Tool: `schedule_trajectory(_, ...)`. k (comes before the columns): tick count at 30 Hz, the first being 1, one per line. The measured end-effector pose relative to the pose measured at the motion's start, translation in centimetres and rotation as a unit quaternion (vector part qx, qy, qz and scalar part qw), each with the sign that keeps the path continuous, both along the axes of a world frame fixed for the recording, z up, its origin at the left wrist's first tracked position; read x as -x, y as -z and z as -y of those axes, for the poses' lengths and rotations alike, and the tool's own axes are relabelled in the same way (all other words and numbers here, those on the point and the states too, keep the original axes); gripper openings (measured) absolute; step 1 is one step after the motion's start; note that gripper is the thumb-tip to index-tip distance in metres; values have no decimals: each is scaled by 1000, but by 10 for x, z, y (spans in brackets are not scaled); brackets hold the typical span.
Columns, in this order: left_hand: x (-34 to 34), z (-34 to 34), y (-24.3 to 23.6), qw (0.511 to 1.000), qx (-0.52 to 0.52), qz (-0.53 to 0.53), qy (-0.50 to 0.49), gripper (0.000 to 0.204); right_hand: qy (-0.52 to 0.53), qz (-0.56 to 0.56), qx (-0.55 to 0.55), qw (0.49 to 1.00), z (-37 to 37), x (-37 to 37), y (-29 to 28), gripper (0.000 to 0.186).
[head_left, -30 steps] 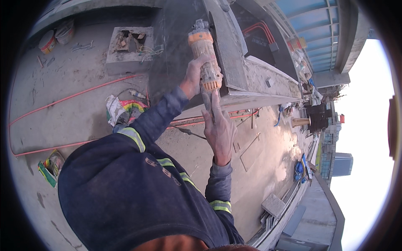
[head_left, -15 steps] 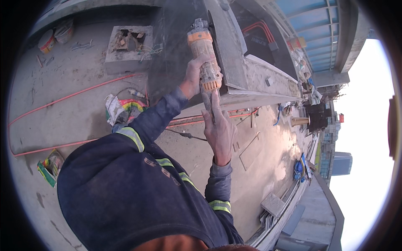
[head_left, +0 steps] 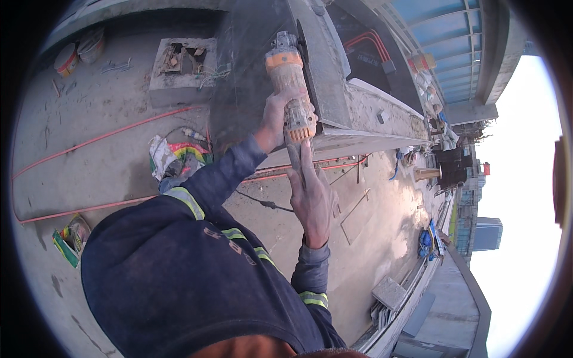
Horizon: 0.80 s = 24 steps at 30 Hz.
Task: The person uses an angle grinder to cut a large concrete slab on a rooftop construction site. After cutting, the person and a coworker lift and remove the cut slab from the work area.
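Note:
A dusty orange-and-grey angle grinder [head_left: 285, 74] is held lengthwise in front of me. My left hand [head_left: 274, 122] is closed round its body from the left side. At the rear end, my right hand [head_left: 312, 209] grips the dusty tail of the tool, with the index finger stretched along it up to the orange vents. The grinder's thin disc [head_left: 302, 43] stands edge-on at the left edge of a grey stone slab [head_left: 331, 89]; whether it touches the slab I cannot tell. Dust hazes the dark face left of the grinder.
A red hose [head_left: 89, 143] and a black cable [head_left: 265, 204] run over the concrete floor. Bags [head_left: 173, 156] lie left of my arm. A concrete block with a rubble-filled opening [head_left: 179, 95] and buckets [head_left: 65, 59] stand at far left. Slabs [head_left: 388, 293] are stacked at lower right.
The grinder has shifted slightly toward me along the slab edge. Both hands have moved back with it, the right a little more, and keep their hold.

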State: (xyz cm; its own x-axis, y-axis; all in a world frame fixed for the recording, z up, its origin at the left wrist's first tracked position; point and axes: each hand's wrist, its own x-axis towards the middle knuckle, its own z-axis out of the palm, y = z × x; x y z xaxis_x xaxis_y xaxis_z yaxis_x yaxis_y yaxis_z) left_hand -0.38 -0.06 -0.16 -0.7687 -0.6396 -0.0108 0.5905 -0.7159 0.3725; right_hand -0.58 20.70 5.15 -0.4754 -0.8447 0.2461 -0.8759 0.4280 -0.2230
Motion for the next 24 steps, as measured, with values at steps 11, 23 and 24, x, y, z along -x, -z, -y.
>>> schedule_trajectory(11,-1,1,-2,1000,4,7,3,41,1,-12,-4,1000,3,-1,-1,73)
schedule_trajectory(23,9,15,5,1000,4,-15,-2,40,8,-12,-29,999,14,3,-9,72)
schedule_trajectory(24,10,19,4,1000,4,-14,-2,40,5,-23,-27,999,17,4,-8,72)
